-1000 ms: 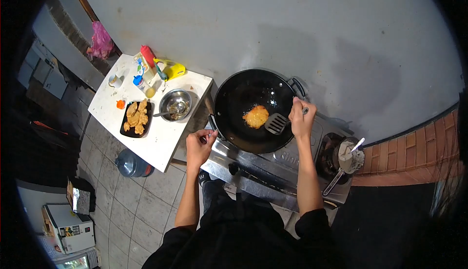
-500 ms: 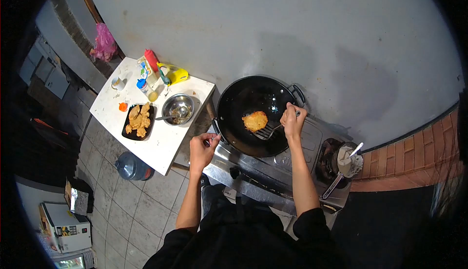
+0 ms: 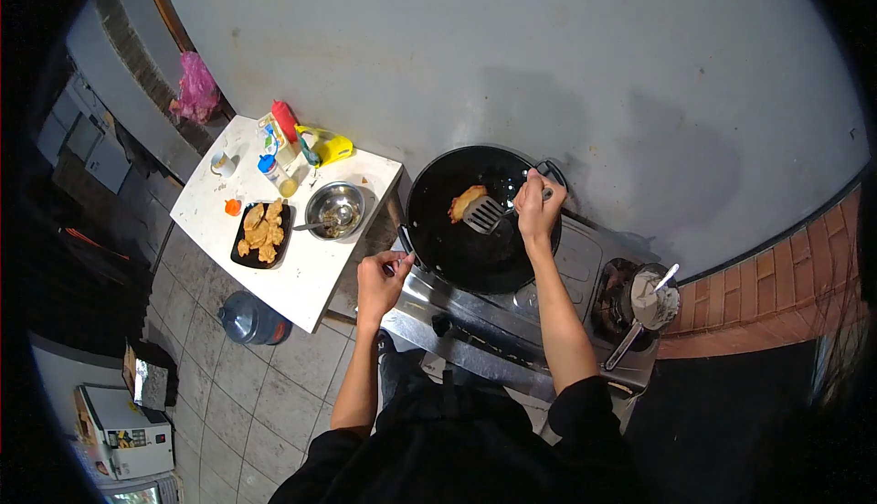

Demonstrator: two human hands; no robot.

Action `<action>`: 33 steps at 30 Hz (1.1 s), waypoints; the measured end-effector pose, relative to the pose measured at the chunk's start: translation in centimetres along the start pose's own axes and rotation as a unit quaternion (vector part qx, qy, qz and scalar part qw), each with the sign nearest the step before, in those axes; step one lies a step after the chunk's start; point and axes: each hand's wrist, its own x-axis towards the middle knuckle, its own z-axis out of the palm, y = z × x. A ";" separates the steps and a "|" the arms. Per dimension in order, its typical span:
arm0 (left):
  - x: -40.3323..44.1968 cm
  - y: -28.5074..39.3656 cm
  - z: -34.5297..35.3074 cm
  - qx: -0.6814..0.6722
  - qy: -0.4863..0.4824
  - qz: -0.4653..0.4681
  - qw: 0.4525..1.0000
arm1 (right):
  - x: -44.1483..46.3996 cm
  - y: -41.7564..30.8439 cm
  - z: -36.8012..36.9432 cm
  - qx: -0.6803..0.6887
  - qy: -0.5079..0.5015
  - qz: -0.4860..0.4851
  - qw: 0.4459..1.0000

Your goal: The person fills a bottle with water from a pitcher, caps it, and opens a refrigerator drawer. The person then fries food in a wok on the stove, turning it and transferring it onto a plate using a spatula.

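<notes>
A large black wok sits on the steel stove. In it lies a golden fried piece, partly covered by the slotted spatula. My right hand is closed round the spatula's handle, over the wok's right side. At the wok's left handle is my left hand, fingers pinched together; a small part of the handle or something thin may be between them, too small to make out.
On the white table at the left are a black tray of fried pieces, a metal bowl, bottles and a mug. A small pan stands on the right burner. A water jug is on the floor.
The spatula has moved up and left within the wok, and the fried piece has shifted upward, now partly behind the blade. My right hand moved with it. My left hand stays by the wok's handle.
</notes>
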 end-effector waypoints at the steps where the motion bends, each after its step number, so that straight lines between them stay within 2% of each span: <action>1: 0.0 0.0 0.0 0.003 -0.001 -0.002 1.000 | 0.0 0.7 0.0 -0.007 0.001 -0.008 1.000; 6: 0.0 0.2 -0.2 0.002 -0.005 -0.004 1.000 | 0.0 2.7 -1.9 -0.066 -0.011 0.023 0.997; 11: -0.1 0.1 -0.1 0.008 -0.003 -0.005 1.000 | -0.7 0.7 -3.2 -0.074 -0.004 0.078 0.994; 14: -0.1 0.4 -0.2 0.015 -0.001 -0.004 1.000 | -0.6 0.9 -4.4 -0.095 -0.031 0.023 0.995; 15: -0.2 0.3 -0.2 0.015 -0.001 -0.006 1.000 | -0.6 0.8 -5.0 -0.124 -0.033 0.054 0.990; 18: -0.2 0.1 -0.2 0.002 -0.001 0.006 1.000 | -1.0 -0.9 -4.9 -0.154 -0.038 0.038 0.987; 25: -0.2 0.4 -0.1 0.008 -0.002 -0.010 1.000 | -2.0 1.8 -3.8 -0.173 -0.010 0.067 0.983; 30: -0.1 0.4 -0.2 0.012 -0.005 -0.008 1.000 | -2.0 2.2 -2.9 -0.144 0.002 0.063 0.988; 32: -0.2 0.3 -0.3 0.011 -0.012 -0.004 1.000 | -1.9 1.7 -2.7 -0.058 0.002 0.115 0.992; 33: -0.2 0.3 -0.3 0.011 -0.010 -0.005 1.000 | -1.8 1.9 -2.9 -0.057 0.000 0.115 0.992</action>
